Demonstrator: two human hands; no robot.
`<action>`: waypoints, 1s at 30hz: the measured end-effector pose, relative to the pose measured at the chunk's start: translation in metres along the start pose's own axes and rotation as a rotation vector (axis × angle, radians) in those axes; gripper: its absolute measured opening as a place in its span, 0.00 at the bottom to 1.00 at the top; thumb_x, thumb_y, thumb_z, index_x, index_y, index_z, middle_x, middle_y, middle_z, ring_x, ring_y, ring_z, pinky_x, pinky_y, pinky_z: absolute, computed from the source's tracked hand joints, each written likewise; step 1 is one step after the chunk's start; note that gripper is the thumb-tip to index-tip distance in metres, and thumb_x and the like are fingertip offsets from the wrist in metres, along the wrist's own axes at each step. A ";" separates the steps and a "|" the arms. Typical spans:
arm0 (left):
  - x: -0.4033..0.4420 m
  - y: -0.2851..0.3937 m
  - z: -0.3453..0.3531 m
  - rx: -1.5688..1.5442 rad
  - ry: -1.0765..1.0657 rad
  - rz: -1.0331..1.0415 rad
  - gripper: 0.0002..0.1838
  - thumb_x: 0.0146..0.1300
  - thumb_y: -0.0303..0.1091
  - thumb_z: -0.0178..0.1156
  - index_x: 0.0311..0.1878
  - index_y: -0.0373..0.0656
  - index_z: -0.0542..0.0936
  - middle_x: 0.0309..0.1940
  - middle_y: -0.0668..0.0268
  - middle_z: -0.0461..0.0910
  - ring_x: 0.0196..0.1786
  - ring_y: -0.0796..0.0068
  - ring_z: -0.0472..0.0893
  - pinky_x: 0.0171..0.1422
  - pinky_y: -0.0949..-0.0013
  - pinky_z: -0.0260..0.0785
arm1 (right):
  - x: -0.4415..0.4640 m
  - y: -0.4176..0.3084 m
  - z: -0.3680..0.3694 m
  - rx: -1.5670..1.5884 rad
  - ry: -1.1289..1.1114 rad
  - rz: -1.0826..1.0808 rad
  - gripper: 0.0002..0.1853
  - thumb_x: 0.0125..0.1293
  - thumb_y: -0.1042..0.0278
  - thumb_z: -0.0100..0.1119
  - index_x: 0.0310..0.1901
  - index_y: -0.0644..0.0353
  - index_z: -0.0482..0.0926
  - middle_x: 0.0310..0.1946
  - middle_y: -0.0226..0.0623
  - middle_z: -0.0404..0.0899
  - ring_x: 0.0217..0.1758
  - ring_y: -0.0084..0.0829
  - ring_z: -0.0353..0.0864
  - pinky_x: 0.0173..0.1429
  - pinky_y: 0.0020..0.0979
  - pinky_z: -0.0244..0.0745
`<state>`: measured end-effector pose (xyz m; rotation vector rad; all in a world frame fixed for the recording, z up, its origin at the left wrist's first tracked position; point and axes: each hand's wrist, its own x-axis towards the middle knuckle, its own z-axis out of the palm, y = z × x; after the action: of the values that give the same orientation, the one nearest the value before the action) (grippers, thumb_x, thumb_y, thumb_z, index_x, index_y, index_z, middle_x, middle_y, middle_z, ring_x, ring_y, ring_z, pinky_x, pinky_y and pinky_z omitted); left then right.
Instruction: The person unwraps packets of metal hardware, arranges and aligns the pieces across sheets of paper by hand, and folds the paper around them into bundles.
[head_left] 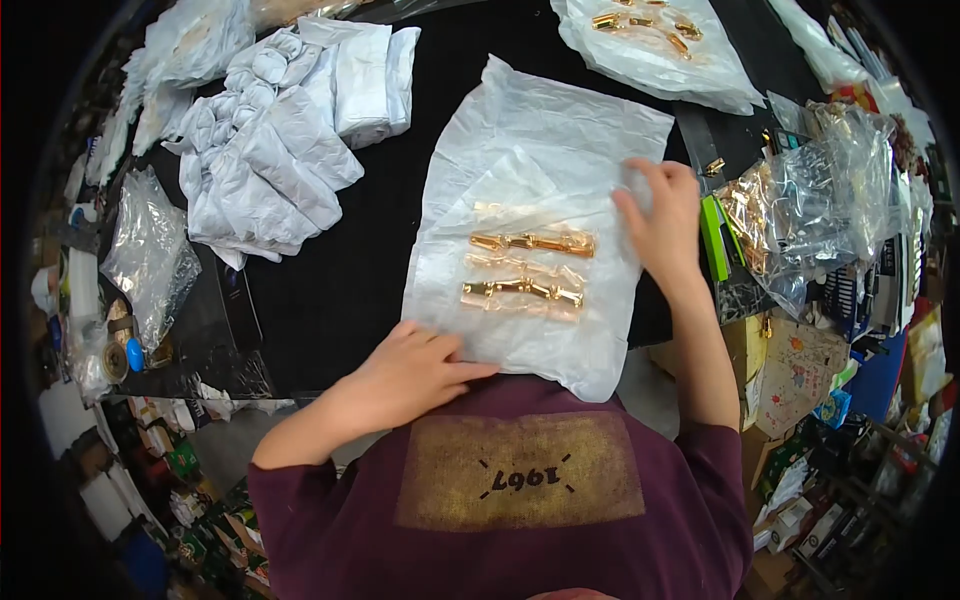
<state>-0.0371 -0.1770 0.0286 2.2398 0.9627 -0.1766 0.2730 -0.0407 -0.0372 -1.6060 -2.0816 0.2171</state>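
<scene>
A creased sheet of white tissue paper (540,120) lies spread on the black work surface. Two shiny gold-coloured jointed metal pieces, an upper one (532,242) and a lower one (522,289), rest crosswise on it, with thin clear film around and between them. My left hand (412,372) lies at the sheet's lower left corner, fingers stretched out and thumb along the near edge. At the sheet's right edge is my right hand (664,215), its thumb and index finger apart over the paper. Whether its fingertips touch the paper, I cannot tell.
White paper-wrapped bundles (270,150) are piled at the back left. Another tissue sheet (660,70) with several gold pieces lies at the back right. Clear plastic bags (830,190) and a bright green object (714,238) are at the right. A dark phone-like slab (240,305) sits left.
</scene>
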 end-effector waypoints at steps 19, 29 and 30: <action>0.139 -0.112 -0.057 -0.035 0.819 -0.375 0.12 0.67 0.35 0.63 0.51 0.45 0.81 0.43 0.55 0.82 0.43 0.54 0.83 0.49 0.58 0.75 | 0.063 0.010 0.000 0.470 -0.249 -0.097 0.33 0.63 0.84 0.56 0.71 0.55 0.66 0.69 0.45 0.68 0.71 0.44 0.68 0.71 0.35 0.65; 0.143 -0.133 -0.108 0.290 1.399 -0.253 0.07 0.71 0.30 0.57 0.48 0.41 0.80 0.40 0.56 0.83 0.38 0.52 0.83 0.41 0.58 0.76 | 0.097 0.017 -0.003 0.223 0.106 -0.239 0.26 0.64 0.86 0.54 0.65 0.58 0.75 0.61 0.44 0.76 0.51 0.39 0.82 0.51 0.29 0.78; 0.131 -0.133 -0.113 0.151 1.451 -0.282 0.07 0.71 0.30 0.57 0.48 0.41 0.80 0.40 0.59 0.83 0.36 0.59 0.83 0.39 0.63 0.75 | 0.085 0.010 -0.019 0.319 0.088 -0.134 0.24 0.65 0.85 0.54 0.63 0.59 0.76 0.59 0.43 0.77 0.47 0.34 0.83 0.48 0.28 0.78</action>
<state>-0.0492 0.0379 -0.0057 2.1419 1.9759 1.4696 0.2756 0.0392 -0.0001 -1.2614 -1.9633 0.4019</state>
